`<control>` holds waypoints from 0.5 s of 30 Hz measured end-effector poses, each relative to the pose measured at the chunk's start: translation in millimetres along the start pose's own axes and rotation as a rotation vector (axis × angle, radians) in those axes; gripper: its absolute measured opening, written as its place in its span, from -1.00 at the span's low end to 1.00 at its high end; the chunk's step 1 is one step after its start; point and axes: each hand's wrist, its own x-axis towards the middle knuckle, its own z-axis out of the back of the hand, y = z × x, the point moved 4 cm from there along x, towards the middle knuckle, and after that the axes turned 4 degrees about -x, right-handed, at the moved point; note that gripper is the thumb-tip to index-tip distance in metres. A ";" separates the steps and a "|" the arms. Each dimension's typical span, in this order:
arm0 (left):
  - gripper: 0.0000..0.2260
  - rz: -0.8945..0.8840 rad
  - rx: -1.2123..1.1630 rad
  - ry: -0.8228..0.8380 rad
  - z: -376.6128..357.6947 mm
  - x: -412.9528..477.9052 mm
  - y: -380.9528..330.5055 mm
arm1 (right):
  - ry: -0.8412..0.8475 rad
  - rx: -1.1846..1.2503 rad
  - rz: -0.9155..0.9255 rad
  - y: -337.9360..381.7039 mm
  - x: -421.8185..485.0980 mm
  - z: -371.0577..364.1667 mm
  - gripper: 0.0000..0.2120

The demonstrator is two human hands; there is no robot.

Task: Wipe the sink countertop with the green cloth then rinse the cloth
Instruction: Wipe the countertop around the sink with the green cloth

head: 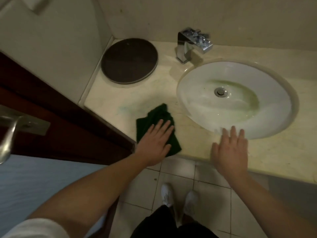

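Pressing flat on the cloth (159,124), your left hand (155,143) has its fingers spread and is not gripping it; the cloth lies crumpled on the counter (120,100) near the front edge, left of the basin (202,79), with one corner hanging just past the lip. That is your first risk: with only a flat palm on a loose, bunched rag, a stroke toward you could drag it off the edge onto the floor tiles (176,179). Your right hand (230,152) is also open and empty, palm down at the front edge with fingertips at the basin rim; it looks slightly blurred, so I can't say whether it bears weight there. The stone may well be wet, so a braced palm could slip. Wiping toward the back could knock the dark round tray (129,60) in the corner, or catch the tap (192,45). The cloth is dark green, soft and matte. The counter is pale, faintly veined stone, smooth, with a bluish smear near the cloth. The basin is glossy white and oval, stained greenish around the metal drain (220,91). The tap is squared chrome.
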 end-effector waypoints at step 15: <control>-0.34 0.788 -0.214 -0.215 21.9 -2.5 147.5 | 0.063 0.059 0.188 140.3 22.7 -26.4 -0.31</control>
